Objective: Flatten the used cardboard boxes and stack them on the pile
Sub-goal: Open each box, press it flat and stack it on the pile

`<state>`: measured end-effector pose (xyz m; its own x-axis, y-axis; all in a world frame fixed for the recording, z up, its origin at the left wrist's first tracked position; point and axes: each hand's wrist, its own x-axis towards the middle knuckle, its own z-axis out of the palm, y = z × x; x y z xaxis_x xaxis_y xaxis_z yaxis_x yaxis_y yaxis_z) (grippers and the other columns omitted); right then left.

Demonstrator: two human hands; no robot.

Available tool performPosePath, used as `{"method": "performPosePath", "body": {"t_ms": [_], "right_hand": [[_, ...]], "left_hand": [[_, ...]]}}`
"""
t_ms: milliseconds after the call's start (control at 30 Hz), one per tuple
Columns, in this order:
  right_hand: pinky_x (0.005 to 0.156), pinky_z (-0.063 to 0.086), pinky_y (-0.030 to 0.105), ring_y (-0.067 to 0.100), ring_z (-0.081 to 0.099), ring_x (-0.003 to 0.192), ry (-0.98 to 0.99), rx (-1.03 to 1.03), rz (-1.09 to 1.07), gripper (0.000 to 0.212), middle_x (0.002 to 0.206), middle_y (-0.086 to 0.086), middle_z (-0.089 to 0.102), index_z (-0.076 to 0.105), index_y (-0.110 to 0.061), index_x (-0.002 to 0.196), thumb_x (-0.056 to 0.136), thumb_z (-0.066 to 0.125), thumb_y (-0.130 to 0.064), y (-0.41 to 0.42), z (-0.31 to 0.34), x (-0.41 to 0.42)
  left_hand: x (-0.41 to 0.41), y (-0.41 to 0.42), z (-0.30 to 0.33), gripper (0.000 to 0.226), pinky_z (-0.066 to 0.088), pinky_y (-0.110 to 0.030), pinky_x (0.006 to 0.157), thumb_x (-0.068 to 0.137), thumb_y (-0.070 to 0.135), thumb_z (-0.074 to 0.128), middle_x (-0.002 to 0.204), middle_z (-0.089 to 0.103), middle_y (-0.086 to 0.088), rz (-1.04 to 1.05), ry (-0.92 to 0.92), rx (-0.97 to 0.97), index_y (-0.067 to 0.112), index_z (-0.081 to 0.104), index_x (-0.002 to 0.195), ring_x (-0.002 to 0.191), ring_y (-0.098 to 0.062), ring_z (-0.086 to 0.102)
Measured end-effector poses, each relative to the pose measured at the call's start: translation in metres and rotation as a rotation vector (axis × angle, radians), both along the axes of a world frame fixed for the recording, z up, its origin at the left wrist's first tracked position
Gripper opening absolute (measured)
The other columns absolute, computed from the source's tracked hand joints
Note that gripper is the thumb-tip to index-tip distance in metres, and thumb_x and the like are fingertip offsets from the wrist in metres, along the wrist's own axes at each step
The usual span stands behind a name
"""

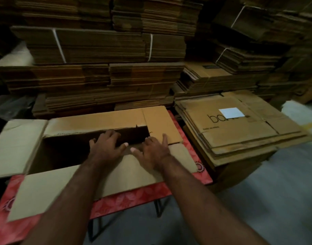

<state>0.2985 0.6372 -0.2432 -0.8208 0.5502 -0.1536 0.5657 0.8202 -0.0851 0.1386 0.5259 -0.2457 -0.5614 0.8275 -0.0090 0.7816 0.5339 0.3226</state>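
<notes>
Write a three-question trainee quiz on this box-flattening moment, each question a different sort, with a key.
1. True or false: the open cardboard box on the red table is already fully flattened.
2. The white label sits on which pile? A) the low pile right of the table B) the tied bundles behind the table
3. Fill in: the left hand and right hand rest with fingers spread at the box's ____ side.

Key: 1 false; 2 A; 3 right.
</notes>
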Motion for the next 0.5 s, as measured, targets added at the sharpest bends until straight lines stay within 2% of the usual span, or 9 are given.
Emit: {"method": "performPosePath", "body": {"t_ms": [67,167,267,367,400,467,500], "right_hand": [[0.118,-0.012,0.064,0.024,0.031,0.148,-0.005,0.146,0.002,0.08,0.153,0.012,0.046,0.057,-0.012,0.14,0.1,0.018,-0.069,0.007,0.008,0.003],[0.118,-0.007,0.068,0.031,0.017,0.154,-0.011,0.46,-0.083,0.08,0.161,0.018,0.032,0.04,-0.006,0.151,0.096,0.044,-0.063,0.028,0.033,0.013],[0.119,-0.006,0.066,0.038,0.012,0.154,-0.008,0.476,-0.301,0.096,0.164,0.023,0.021,0.022,-0.002,0.157,0.091,0.054,-0.064,0.066,0.054,0.037],[0.121,0.005,0.063,0.038,0.027,0.148,-0.126,0.268,-0.487,0.098,0.158,0.022,0.033,0.023,-0.003,0.156,0.089,0.053,-0.069,0.101,0.04,0.054],[0.12,0.013,0.06,0.037,0.034,0.144,-0.109,0.12,-0.528,0.093,0.154,0.02,0.04,0.027,-0.005,0.155,0.091,0.052,-0.069,0.11,0.024,0.059],[0.114,0.036,0.052,0.036,0.048,0.135,0.067,-0.325,-0.606,0.079,0.148,0.017,0.049,0.035,-0.01,0.152,0.096,0.052,-0.062,0.118,-0.007,0.066],[0.109,0.044,0.048,0.035,0.052,0.13,0.15,-0.486,-0.627,0.073,0.147,0.016,0.052,0.038,-0.011,0.151,0.098,0.053,-0.058,0.119,-0.018,0.067]], "left_hand": [[0.001,0.008,-0.004,0.063,0.022,-0.06,0.117,0.099,0.057,0.05,0.159,0.032,-0.004,0.04,-0.001,-0.001,0.022,0.041,0.15,0.145,-0.026,0.031],[0.0,0.009,-0.014,0.064,0.022,-0.062,0.115,0.098,0.055,0.054,0.162,0.026,-0.004,0.111,-0.077,0.042,0.022,0.041,0.151,0.147,-0.028,0.028],[-0.002,0.01,-0.019,0.065,0.028,-0.061,0.111,0.096,0.055,0.057,0.161,0.027,-0.007,0.167,-0.153,0.079,0.022,0.041,0.15,0.144,-0.031,0.031],[-0.002,0.011,-0.02,0.069,0.028,-0.061,0.111,0.096,0.055,0.058,0.166,0.019,-0.005,0.168,-0.138,0.052,0.024,0.037,0.153,0.147,-0.032,0.026],[-0.002,0.012,-0.021,0.07,0.027,-0.062,0.112,0.096,0.055,0.058,0.168,0.014,-0.004,0.163,-0.13,0.039,0.024,0.035,0.154,0.149,-0.032,0.023],[-0.003,0.012,-0.024,0.073,0.025,-0.064,0.113,0.095,0.057,0.057,0.169,0.007,-0.001,0.156,-0.119,0.028,0.026,0.031,0.156,0.151,-0.031,0.019],[-0.003,0.011,-0.026,0.074,0.025,-0.066,0.113,0.095,0.058,0.056,0.17,0.005,0.0,0.151,-0.111,0.03,0.026,0.03,0.157,0.152,-0.031,0.018]]}}
